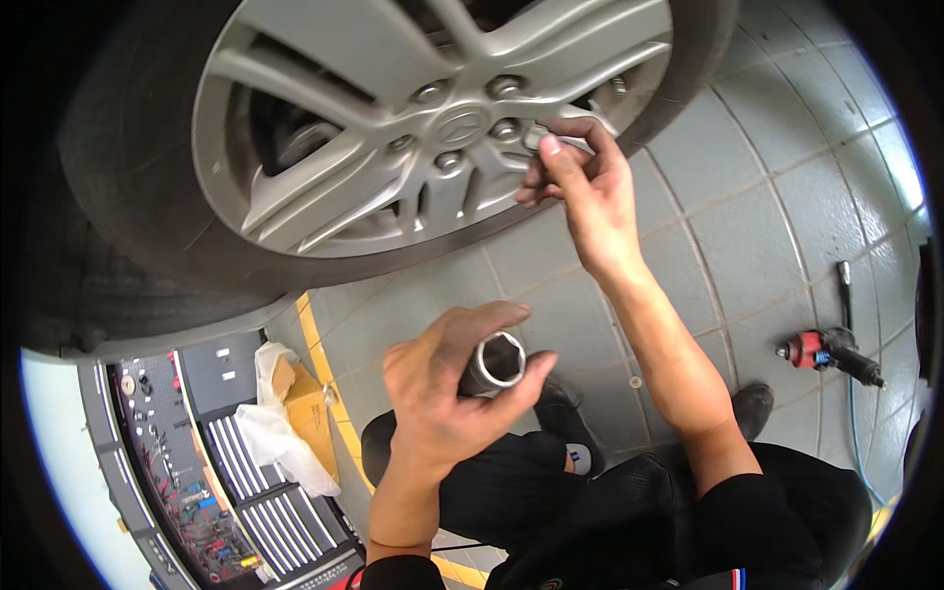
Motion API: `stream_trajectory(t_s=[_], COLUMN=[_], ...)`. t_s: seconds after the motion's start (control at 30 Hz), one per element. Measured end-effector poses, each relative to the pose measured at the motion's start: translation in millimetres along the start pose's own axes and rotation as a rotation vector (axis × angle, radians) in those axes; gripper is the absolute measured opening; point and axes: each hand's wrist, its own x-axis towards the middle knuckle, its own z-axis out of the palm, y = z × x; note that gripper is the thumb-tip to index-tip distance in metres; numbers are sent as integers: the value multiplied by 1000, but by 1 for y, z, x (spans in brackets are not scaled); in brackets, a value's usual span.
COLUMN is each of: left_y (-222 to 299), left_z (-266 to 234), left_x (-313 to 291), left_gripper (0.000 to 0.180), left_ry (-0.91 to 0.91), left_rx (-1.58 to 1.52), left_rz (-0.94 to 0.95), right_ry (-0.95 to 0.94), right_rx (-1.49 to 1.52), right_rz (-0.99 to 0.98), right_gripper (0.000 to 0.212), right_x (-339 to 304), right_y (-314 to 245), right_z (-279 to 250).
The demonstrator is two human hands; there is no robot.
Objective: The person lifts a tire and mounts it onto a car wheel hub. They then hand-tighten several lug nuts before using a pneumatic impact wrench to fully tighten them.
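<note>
Works low before a silver multi-spoke wheel (460, 126) filling the frame from upper left to top centre, with a dark tyre (138, 167) around it. At lower left, a bank of drawers (287, 531), partly hidden by pale plastic wrapping (280, 447). At right, on tiled floor (747, 256), a red-and-black power wrench (812, 350), well apart from both hands. At lower centre, clamped between thumb and fingers of the left hand (433, 393), a metal socket (478, 378), with open six-sided end toward the camera. Around the hub at top centre, wheel nuts (448, 160) in their recesses. Just right of these, pinched between thumb and forefinger of the right hand (595, 187), a small metal piece (534, 138), nut-like but too small to name for certain. Looks like the fingertip stage of handling wheel hardware, without showing whether fitting or removing. Probably calls for a secure pinch on the small piece, and for squaring the socket before any contact with a nut.
</note>
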Motion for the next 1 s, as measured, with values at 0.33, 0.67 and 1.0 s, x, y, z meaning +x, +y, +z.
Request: stream_trajectory(t_s=[0.33, 0.67, 1.0], left_y=[-16, -27, -21], left_z=[-25, -33, -27], left_x=[-21, -35, -25], left_gripper=[39, 37, 39], left_ry=[58, 86, 70], left_rx=[-64, -56, -45], left_rz=[16, 22, 25], right_ry=[44, 163, 223], right_rx=[-705, -821, -954], right_rz=[-347, -523, -410], right_gripper=[28, 27, 26], right_x=[14, 18, 14], right_y=[65, 80, 70], right_z=[89, 93, 94])
